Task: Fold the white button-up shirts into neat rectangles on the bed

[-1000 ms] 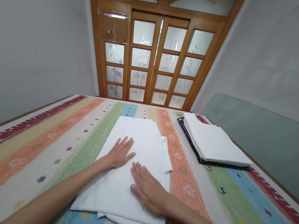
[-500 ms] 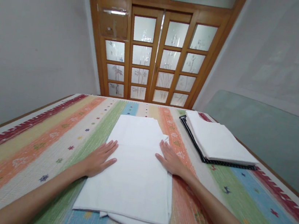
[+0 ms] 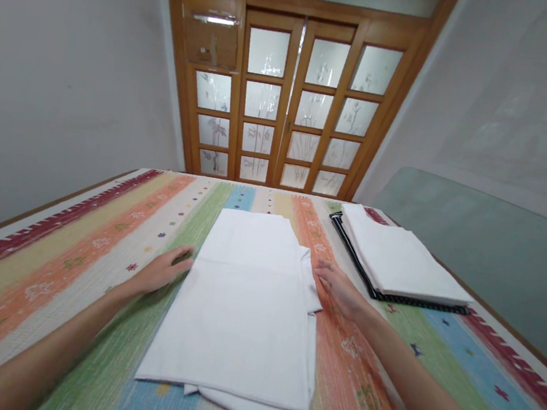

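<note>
A folded white cloth (image 3: 233, 314) lies flat in the middle of the bed-like surface, with a crease across it and loose layers showing at its right side and near bottom edge. My left hand (image 3: 164, 270) is at its left edge, thumb and fingers apart with a gap between them; whether the fingertips touch the cloth I cannot tell. To the right of the cloth, just off its edge, my right hand (image 3: 340, 291) is held sideways with fingers loosely extended and nothing in them.
A stack of folded white cloth (image 3: 407, 260) on a black striped piece (image 3: 355, 256) lies at the right. Striped, patterned fabric (image 3: 69, 259) covers the surface. A pale green board (image 3: 475, 238) runs along the right wall. Wooden doors with glass panes (image 3: 287, 99) stand beyond.
Both hands were lying flat on the white cloth; they have lifted and moved outward, the left to its left edge, the right off its right side. The cloth stays in place.
</note>
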Demonstrator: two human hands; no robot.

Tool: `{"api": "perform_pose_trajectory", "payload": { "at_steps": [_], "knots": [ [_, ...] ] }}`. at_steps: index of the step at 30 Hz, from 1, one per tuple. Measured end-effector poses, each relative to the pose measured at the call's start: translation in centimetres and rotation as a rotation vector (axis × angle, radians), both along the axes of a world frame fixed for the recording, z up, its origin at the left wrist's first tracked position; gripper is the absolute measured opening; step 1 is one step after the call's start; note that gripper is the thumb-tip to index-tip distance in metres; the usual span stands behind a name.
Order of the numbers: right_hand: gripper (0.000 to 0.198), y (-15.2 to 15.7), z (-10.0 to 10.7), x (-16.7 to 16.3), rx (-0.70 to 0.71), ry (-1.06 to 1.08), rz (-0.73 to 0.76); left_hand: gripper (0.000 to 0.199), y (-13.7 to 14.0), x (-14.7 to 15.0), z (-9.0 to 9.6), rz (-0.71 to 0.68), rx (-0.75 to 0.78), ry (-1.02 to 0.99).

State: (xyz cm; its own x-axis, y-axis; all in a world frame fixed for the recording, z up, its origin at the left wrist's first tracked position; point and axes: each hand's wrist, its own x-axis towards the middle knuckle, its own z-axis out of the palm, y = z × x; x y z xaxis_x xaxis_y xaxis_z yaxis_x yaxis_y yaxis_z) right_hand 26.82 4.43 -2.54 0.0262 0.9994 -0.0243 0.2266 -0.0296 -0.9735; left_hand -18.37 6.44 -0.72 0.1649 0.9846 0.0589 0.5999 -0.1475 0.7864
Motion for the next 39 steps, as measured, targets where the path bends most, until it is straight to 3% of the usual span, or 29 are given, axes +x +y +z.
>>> {"api": "perform_pose_trajectory", "payload": {
  "at_steps": [5, 10, 15, 19, 23, 26, 30, 39],
  "knots": [
    [0.023, 0.1, 2.2, -0.5, -0.143, 0.211, -0.104, 0.044, 0.9, 2.3, 1.2, 0.222, -0.196, -0.593],
    [0.011, 0.6, 3.3, -1.2, -0.217, 0.306, -0.125, 0.053, 1.9, 2.6, 2.2, 0.290, -0.361, -0.756],
    [0.015, 0.8, 3.7, -1.8, -0.262, 0.308, -0.093, 0.069, 2.6, 2.5, 2.1, 0.224, -0.414, -0.733],
    [0.048, 1.0, 3.9, -2.1, -0.299, 0.109, -0.111, 0.082, 2.4, 3.4, 2.1, 0.139, -0.422, -0.648],
    [0.066, 1.4, 3.8, -2.1, -0.270, -0.002, 0.016, 0.088, 2.2, 4.4, 2.3, 0.040, -0.423, -0.617],
    [0.063, 1.9, 3.6, -2.1, -0.186, -0.101, 0.099, 0.093, 2.2, 4.9, 2.0, -0.034, -0.422, -0.596],
    [0.061, 2.2, 3.4, -2.4, -0.021, -0.227, 0.165, 0.081, 2.5, 5.0, 1.4, -0.046, -0.360, -0.492],
    [0.090, 1.1, 3.6, -3.9, -0.317, 0.236, 0.163, 0.081, 2.4, 4.9, 1.5, -0.016, -0.308, -0.491]
  ]
}}
